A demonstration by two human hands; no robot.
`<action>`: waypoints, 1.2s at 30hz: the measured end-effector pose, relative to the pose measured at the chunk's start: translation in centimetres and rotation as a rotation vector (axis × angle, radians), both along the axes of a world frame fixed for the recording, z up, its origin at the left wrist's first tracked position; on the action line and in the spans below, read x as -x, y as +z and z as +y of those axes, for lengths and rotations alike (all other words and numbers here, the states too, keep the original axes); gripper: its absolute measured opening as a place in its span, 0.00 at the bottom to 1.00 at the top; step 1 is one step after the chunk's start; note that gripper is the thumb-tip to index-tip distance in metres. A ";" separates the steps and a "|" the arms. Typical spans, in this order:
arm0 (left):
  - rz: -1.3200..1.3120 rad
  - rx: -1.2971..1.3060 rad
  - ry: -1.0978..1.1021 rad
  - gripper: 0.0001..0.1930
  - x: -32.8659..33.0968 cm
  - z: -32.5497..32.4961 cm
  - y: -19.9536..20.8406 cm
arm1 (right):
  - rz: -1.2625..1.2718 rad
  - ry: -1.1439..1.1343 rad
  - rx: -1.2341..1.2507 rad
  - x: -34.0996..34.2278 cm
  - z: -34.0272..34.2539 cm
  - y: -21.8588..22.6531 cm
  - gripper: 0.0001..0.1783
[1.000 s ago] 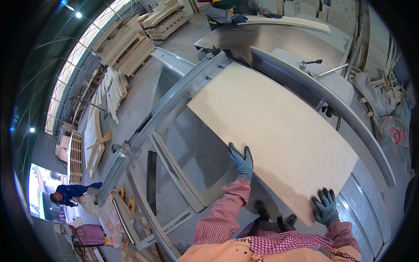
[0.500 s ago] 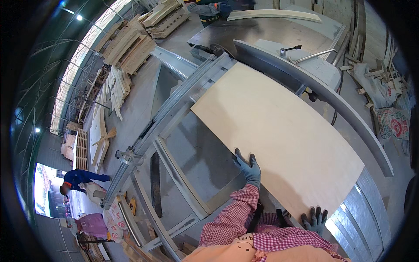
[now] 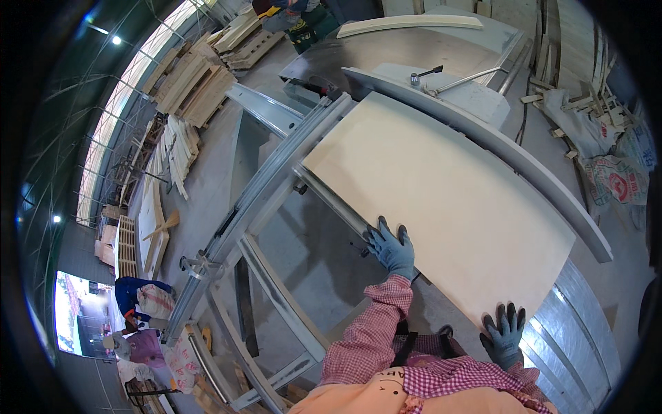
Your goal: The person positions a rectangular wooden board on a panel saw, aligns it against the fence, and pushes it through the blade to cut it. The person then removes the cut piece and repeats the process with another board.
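A large pale plywood panel [image 3: 441, 207] lies flat on a sliding table saw, its far right side close along the long grey fence [image 3: 483, 127]. My left hand [image 3: 393, 252], in a blue-grey glove with dark fingertips, rests at the panel's near left edge, fingers spread. At the near corner of the panel, my right hand [image 3: 505, 334] in a matching glove touches the edge with its fingers spread and pointing away from me. Neither hand is wrapped round anything. The metal sliding carriage frame [image 3: 283, 290] runs to the left of the panel.
Past the fence stands the saw's metal table [image 3: 400, 55], with a curved wood strip [image 3: 410, 26] on it. Stacked pallets [image 3: 196, 86] stand at the far left. A person in dark blue [image 3: 134, 297] bends beside sacks. Sacks and offcuts [image 3: 614, 176] lie at the right.
The panel has moved closer to the fence, narrowing the gap between them. My right hand has moved forward along with the panel's near corner. The person at the left has bent lower.
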State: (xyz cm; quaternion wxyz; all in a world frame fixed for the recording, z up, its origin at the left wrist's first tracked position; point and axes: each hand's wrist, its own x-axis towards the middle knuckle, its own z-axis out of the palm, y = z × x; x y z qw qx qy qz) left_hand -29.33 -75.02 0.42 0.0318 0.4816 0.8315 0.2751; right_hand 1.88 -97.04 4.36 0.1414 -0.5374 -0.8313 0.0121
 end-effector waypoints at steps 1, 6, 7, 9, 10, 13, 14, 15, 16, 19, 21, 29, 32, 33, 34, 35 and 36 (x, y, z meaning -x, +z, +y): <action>0.002 -0.027 -0.013 0.35 0.1 0.7 0.0 | 0.014 -0.008 0.036 0.0 0.5 0.3 0.35; 0.015 -0.036 -0.034 0.33 0.7 2.0 0.3 | 0.018 0.006 0.029 -0.3 2.0 0.3 0.35; 0.021 -0.044 -0.031 0.33 0.6 2.1 0.5 | 0.019 0.004 0.042 -0.3 2.1 0.2 0.35; 0.045 -0.055 -0.029 0.32 0.4 1.9 0.2 | 0.012 0.001 0.053 -0.4 1.8 -0.1 0.33; 0.058 -0.060 -0.028 0.32 0.3 2.0 0.1 | 0.005 0.002 0.063 -0.5 1.9 -0.2 0.33; 0.056 -0.018 -0.014 0.31 0.4 1.8 0.4 | 0.001 0.022 0.045 -0.5 2.0 -0.7 0.30; 0.055 -0.008 -0.008 0.30 0.4 1.8 0.3 | 0.004 0.025 0.032 -0.5 2.2 -0.8 0.29; 0.053 0.003 -0.002 0.30 0.5 1.9 0.3 | 0.007 0.028 0.020 -0.5 2.2 -1.1 0.28; 0.051 0.014 0.005 0.30 0.6 1.9 0.3 | 0.009 0.032 0.008 -0.4 2.3 -1.3 0.26; 0.032 0.016 0.018 0.29 0.6 2.2 0.6 | -0.007 0.036 0.012 -0.4 2.5 -1.4 0.25; 0.038 -0.010 0.013 0.30 0.5 2.4 0.5 | -0.007 0.037 -0.043 -0.4 2.5 -2.2 0.26; 0.063 -0.039 0.026 0.30 0.6 2.8 1.1 | 0.030 0.045 -0.018 0.0 2.7 -1.8 0.33; 0.062 -0.039 0.019 0.30 0.6 2.9 1.0 | 0.034 0.051 0.023 0.1 2.7 -0.8 0.30; 0.052 -0.039 0.017 0.30 0.5 2.9 0.9 | 0.024 0.047 0.035 0.1 2.7 -0.7 0.30; 0.043 -0.039 0.014 0.30 0.5 3.0 0.8 | 0.014 0.042 0.046 0.1 2.7 -0.6 0.29; 0.047 -0.046 0.019 0.30 0.5 3.0 0.7 | 0.014 0.043 0.049 0.2 2.6 -0.4 0.28; 0.052 -0.054 0.025 0.30 0.6 3.0 0.5 | 0.013 0.043 0.052 0.2 2.6 -0.2 0.28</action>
